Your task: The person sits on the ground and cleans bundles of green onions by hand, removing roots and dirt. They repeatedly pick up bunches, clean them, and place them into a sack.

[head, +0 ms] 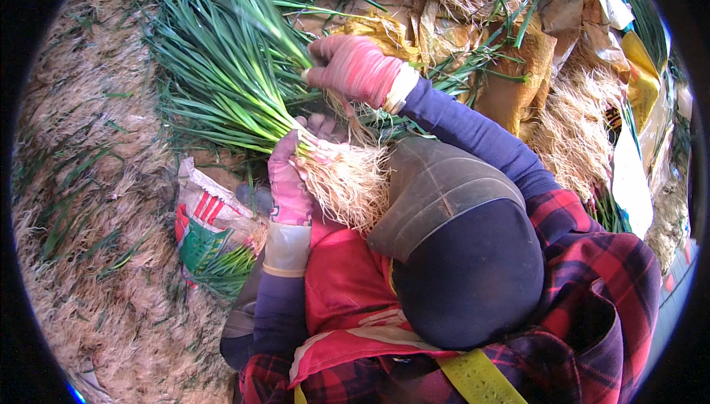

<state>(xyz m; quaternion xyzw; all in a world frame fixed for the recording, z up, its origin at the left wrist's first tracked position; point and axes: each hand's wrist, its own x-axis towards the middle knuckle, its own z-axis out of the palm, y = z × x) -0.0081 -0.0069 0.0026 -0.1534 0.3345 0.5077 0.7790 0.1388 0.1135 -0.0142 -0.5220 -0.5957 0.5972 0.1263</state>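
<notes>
My left hand (pixel 291 182), in a pink glove with a pale cuff, grips a thick bundle of green alliums (pixel 260 102) near its white stem bases. The bundle's long pale roots (pixel 349 182) spread towards my chest, and its leaves fan out to the upper left. Above it, my right hand (pixel 352 68), in a red-and-white striped knit glove, is closed on a smaller bunch of allium stalks (pixel 297 52). Roots dangle beneath that hand. Part of the left hand's fingers lies behind the bundle, in shadow.
A broad mass of cut roots and leaf scraps (pixel 94 182) covers the left side. A printed woven sack (pixel 208 221) lies by my left forearm. Yellow-brown sacking (pixel 521 77) and rooted allium piles (pixel 577 121) occupy the right. My cap (pixel 466 271) blocks the lower middle.
</notes>
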